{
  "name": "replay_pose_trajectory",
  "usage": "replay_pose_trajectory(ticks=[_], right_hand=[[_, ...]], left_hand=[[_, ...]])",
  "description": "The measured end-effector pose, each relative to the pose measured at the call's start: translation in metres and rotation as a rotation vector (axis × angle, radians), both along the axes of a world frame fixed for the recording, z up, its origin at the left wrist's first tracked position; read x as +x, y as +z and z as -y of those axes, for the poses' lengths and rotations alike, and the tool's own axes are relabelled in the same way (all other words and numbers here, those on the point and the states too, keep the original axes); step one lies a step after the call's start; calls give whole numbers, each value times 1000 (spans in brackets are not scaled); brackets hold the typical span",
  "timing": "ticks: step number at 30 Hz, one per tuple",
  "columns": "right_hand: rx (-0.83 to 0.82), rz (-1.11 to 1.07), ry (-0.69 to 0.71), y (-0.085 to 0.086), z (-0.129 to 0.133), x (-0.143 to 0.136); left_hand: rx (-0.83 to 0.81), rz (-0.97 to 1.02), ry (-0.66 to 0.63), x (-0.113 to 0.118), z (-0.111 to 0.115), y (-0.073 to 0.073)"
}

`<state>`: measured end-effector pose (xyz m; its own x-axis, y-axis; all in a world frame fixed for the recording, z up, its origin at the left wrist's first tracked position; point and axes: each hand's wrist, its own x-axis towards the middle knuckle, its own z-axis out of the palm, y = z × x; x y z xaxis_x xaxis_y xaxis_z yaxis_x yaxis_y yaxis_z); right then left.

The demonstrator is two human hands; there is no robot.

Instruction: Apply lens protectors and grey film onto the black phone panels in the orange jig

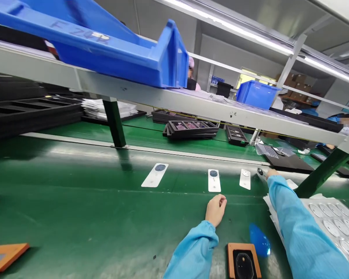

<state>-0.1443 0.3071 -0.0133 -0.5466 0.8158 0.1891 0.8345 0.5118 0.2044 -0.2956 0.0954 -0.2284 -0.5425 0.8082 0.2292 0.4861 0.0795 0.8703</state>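
Note:
My right hand [272, 174], in a light blue sleeve, reaches to the far side of the green belt [104, 217]. Its fingers grip the end of a flat panel [261, 173] with a round black part, much of it hidden by the hand. Nearer to me, my left hand [216, 210] hovers or rests over the belt with curled fingers; nothing shows in them. Just beyond it lies a white panel [214, 186] with a dark round part. A similar panel [152, 180] lies farther left, and another [244, 182] with a white round part lies to the right.
An orange-framed fixture [229, 259] and a blue translucent piece [258, 240] sit close to me. At right is a tray [322, 224] of round parts. A shelf rail [145, 95] with a blue bin [113, 54] spans the belt. Black trays [192, 131] and people are beyond.

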Motion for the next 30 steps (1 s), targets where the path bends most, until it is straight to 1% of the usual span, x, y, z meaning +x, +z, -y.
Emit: replay_pose_trajectory(ticks=[2, 3, 5, 6, 7, 9, 10, 11, 12, 13, 14, 16, 17, 19, 20, 22, 24, 25, 27, 30], right_hand=[[-38, 90, 63, 4, 5, -4], [-56, 130, 115, 3, 13, -3], [-87, 186, 250, -7, 40, 4], [-105, 202, 325, -14, 60, 11], [-129, 211, 396, -21, 81, 20], [-160, 206, 535, -31, 125, 43], [-138, 177, 616, -32, 142, 56], [-87, 115, 684, -30, 154, 71], [-14, 23, 726, -25, 159, 88], [72, -95, 723, -18, 156, 107], [144, -222, 660, -11, 146, 128], [207, -393, 450, -3, 112, 175], [210, -412, 334, -4, 91, 199], [129, -372, 155, -13, 57, 245], [45, -324, 100, -21, 45, 264], [-177, -230, 79, -40, 37, 294], [-393, -182, 110, -58, 44, 309], [-461, -180, 117, -66, 51, 312], [-505, -200, 95, -77, 63, 313], [-466, -234, 80, -81, 69, 312]], left_hand=[[57, -88, 50, 3, 2, 6], [104, -162, 91, 7, 2, 10], [198, -333, 156, 16, 2, 19], [225, -404, 150, 22, 2, 25], [226, -445, 87, 29, 2, 30], [178, -469, -150, 41, 2, 38], [149, -458, -278, 47, 3, 42], [135, -427, -374, 52, 4, 45], [139, -374, -421, 56, 6, 47], [159, -299, -412, 58, 8, 48], [189, -200, -352, 59, 10, 50], [243, 49, -164, 57, 16, 52], [264, 170, -64, 55, 18, 54], [328, 386, 89, 51, 25, 58], [370, 484, 127, 49, 29, 61], [430, 650, 139, 48, 38, 66], [411, 756, 129, 51, 50, 68], [384, 785, 131, 53, 55, 68], [329, 819, 155, 57, 65, 64], [291, 853, 216, 62, 72, 51]])
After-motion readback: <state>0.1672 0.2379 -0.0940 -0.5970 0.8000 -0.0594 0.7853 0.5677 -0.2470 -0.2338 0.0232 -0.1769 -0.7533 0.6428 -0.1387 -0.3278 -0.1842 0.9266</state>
